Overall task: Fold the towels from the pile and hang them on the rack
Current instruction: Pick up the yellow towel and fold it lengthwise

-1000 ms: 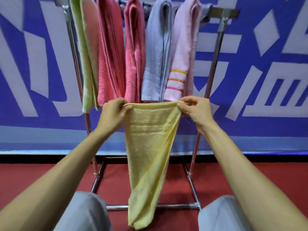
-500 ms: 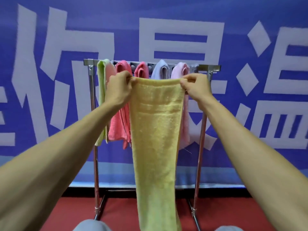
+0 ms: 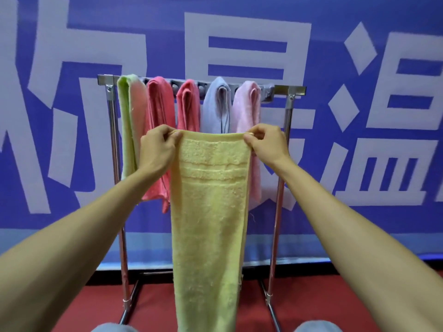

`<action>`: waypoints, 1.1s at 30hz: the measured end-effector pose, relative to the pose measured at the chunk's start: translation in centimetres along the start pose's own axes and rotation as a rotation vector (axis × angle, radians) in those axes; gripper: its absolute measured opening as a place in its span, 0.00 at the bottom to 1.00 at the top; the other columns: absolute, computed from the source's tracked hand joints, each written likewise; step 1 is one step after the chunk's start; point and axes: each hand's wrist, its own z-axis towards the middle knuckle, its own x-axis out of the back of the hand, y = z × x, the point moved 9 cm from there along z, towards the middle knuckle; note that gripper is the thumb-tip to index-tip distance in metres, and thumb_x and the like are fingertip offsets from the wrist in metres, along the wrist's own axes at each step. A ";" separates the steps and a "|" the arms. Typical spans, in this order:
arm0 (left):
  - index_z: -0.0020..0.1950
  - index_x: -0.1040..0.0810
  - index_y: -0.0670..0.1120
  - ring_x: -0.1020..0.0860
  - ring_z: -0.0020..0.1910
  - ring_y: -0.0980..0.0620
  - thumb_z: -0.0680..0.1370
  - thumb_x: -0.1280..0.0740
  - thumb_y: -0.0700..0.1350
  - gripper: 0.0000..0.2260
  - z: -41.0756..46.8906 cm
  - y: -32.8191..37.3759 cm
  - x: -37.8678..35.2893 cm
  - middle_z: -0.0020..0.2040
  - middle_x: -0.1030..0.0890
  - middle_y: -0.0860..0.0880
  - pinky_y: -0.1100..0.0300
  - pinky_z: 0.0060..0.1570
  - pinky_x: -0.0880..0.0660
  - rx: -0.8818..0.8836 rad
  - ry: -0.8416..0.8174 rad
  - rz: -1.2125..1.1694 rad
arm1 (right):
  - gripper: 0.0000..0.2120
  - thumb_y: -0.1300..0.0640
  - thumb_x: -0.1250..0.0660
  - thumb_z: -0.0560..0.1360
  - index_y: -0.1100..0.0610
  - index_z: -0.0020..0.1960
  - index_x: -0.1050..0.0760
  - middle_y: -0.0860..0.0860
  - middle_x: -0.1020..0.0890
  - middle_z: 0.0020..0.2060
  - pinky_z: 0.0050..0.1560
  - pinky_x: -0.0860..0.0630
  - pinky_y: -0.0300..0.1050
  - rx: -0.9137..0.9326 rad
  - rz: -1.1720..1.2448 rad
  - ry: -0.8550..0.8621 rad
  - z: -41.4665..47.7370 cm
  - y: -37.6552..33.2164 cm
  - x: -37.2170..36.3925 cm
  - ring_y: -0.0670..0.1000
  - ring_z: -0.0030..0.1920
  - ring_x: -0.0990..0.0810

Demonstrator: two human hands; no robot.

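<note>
Five folded towels (image 3: 215, 104) hung on the rack (image 3: 291, 88). The left hand (image 3: 157, 149) and right hand (image 3: 266, 146) held up a sixth, yellow towel (image 3: 211, 212), fingers clamped on its top corners, not yet hung.

Five towels (image 3: 188, 104) hang side by side on rack (image 3: 291, 91). Before them hangs held towel (image 3: 211, 212), between left hand (image 3: 157, 149) and right hand (image 3: 266, 146).

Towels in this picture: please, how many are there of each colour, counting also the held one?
Green-and-peach towel: 1
Coral towels: 2
Light blue towel: 1
Pale pink towel: 1
Yellow towel, held: 1
Total: 6
</note>
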 end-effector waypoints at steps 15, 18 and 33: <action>0.42 0.20 0.46 0.28 0.34 0.55 0.78 0.34 0.42 0.06 -16.0 -19.9 -11.0 0.34 0.23 0.50 0.60 0.34 0.25 0.565 -0.388 -0.261 | 0.05 0.67 0.33 0.74 0.60 0.42 0.21 0.50 0.19 0.29 0.32 0.19 0.40 -0.551 0.424 -0.414 -14.1 18.9 -11.8 0.45 0.29 0.20; 0.39 0.20 0.48 0.26 0.34 0.56 0.78 0.33 0.43 0.08 -20.0 -22.7 -12.0 0.34 0.22 0.51 0.64 0.34 0.25 0.723 -0.382 -0.308 | 0.04 0.67 0.33 0.74 0.62 0.43 0.21 0.53 0.19 0.31 0.33 0.20 0.40 -0.707 0.488 -0.471 -18.0 22.3 -14.2 0.48 0.32 0.20; 0.46 0.19 0.42 0.20 0.33 0.51 0.74 0.29 0.41 0.04 -27.0 -22.6 -13.7 0.38 0.17 0.47 0.62 0.35 0.20 1.230 -0.222 -0.714 | 0.05 0.68 0.36 0.77 0.66 0.44 0.22 0.54 0.17 0.30 0.41 0.17 0.45 -0.821 0.642 -0.493 -20.2 21.1 -17.2 0.47 0.30 0.18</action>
